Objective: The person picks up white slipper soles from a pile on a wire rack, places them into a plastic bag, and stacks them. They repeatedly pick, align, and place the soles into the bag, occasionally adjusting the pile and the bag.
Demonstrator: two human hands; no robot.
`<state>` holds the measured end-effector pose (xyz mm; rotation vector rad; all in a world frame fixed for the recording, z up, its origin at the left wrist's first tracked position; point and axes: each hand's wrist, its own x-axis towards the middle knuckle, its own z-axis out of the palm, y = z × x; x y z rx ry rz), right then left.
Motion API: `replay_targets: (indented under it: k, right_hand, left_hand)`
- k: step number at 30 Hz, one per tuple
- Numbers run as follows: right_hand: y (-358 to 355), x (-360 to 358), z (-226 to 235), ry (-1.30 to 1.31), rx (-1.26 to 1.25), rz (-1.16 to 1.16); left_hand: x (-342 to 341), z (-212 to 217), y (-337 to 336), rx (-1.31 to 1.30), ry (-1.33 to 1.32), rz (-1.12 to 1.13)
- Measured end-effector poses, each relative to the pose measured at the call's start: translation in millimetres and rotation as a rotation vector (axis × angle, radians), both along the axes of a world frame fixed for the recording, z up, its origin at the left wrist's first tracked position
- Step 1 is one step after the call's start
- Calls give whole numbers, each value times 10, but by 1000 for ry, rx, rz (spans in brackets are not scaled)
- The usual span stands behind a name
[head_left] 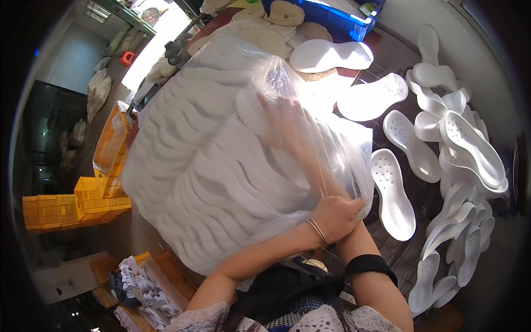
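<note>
A big clear plastic bag [221,166] stuffed with rows of white shoe soles [182,127] fills the middle of the view. My left hand [333,217], a thin bangle on its wrist, clutches the bag's gathered open edge at the lower right. My right arm, with a black band near the elbow, reaches through that opening. My right hand [281,123] shows blurred through the plastic, resting on the top soles beside one white sole [250,106]. Whether its fingers grip that sole is hidden by the film.
Loose white perforated soles [394,193] lie on a wire-grid table [406,252] at the right, with a heap of them [470,155] further right. A blue crate [337,19] stands behind the bag. Yellow crates [77,205] and an orange bin [160,276] with white pieces sit left.
</note>
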<state>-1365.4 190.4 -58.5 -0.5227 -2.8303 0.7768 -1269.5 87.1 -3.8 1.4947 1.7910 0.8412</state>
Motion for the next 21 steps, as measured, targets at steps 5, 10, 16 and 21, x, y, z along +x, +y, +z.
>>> replay_targets:
  k: [5, 10, 16, 21]
  right_hand:
    - [-30, 596, -271, 203, -341, 220]
    - [639, 2171, -82, -597, -642, -331]
    - [1144, 1568, -907, 308, 334, -127]
    - [1700, 2278, -675, -252, 337, -154]
  left_hand:
    - [-187, 82, -286, 184, 428, 201]
    - [339, -369, -658, 298, 318, -666]
    - [72, -1737, 532, 330, 1127, 80]
    - [-848, -1752, 794, 354, 1431, -122]
